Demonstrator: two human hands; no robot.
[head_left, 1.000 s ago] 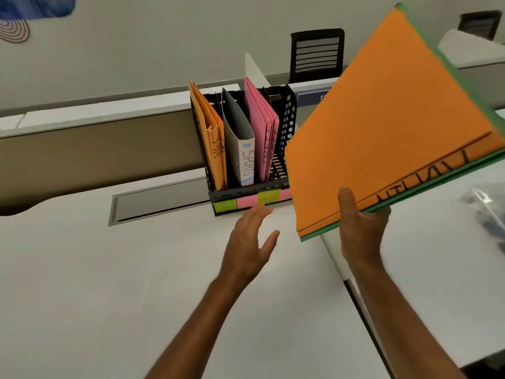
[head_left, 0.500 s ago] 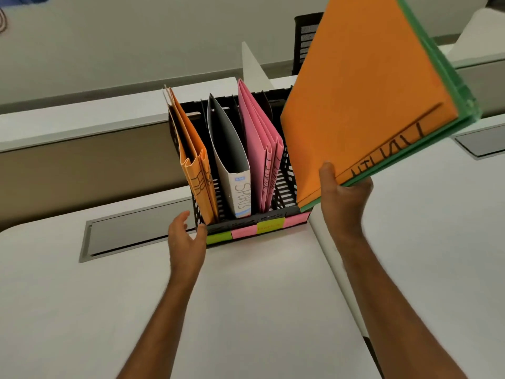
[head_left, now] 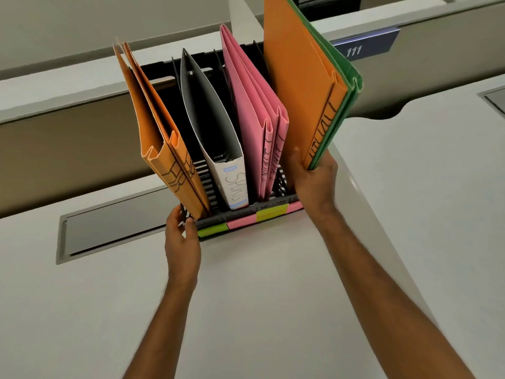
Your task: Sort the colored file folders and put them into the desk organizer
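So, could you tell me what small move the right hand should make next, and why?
Probably lower the held folders into the organizer's empty rightmost slot: the right hand holds them upright just above it, while the left hand steadies the front corner.

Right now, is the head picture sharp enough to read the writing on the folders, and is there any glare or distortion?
Head view: the light is even and soft, with no strong glare; "SPORTS" on the white file box can be read; the writing on the held orange folder is slanted and unclear; the wide lens bends the partition ledge; the left hand is a little soft.
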